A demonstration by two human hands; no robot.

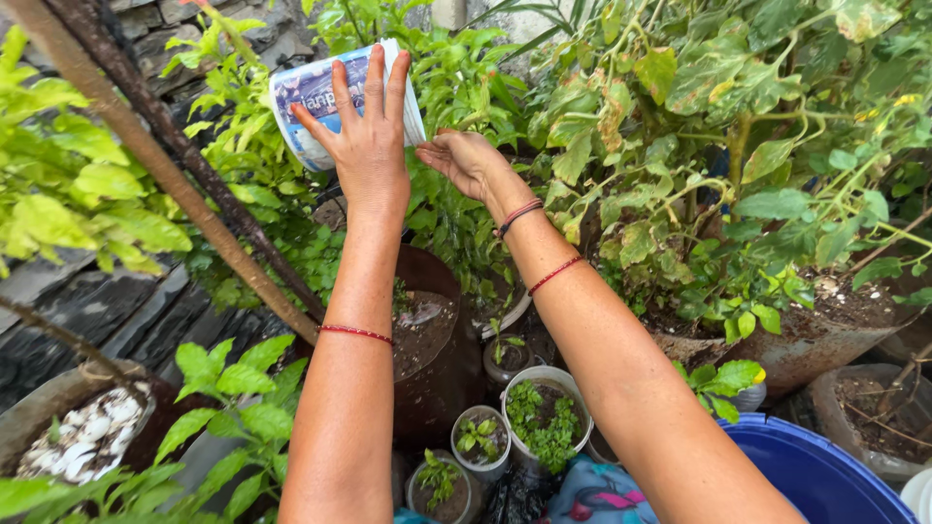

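1. The left hand [364, 146] was raised at about 11 o'clock from the middle of the view, its fingers [372, 82] spread flat and wrapped against the underside of a white plastic container [301, 107] with a blue printed label.
2. The container was held tipped on its side above the greenery, its mouth turned toward 2 o'clock.
3. The right hand [464, 160] sat just beside the container's rim, at 4 o'clock from it, palm cupped upward, fingers loosely open and gripping nothing; whether they touched the rim could not be told.
4. Both forearms bore thin red thread bands [355, 333], with a darker bangle on the right wrist.
5. Directly beneath the hands, at 6 o'clock, stood a dark brown pot [432, 349] of bare soil.
6. Further toward 6 o'clock, small pale pots [544, 412] held low green seedlings.
7. A blue drum rim [815, 466] lay at 5 o'clock.
8. A rusty pipe [146, 146] slanted across at 9 o'clock before a slate wall.
9. A leafy shrub [738, 126] filled the 2 o'clock side.
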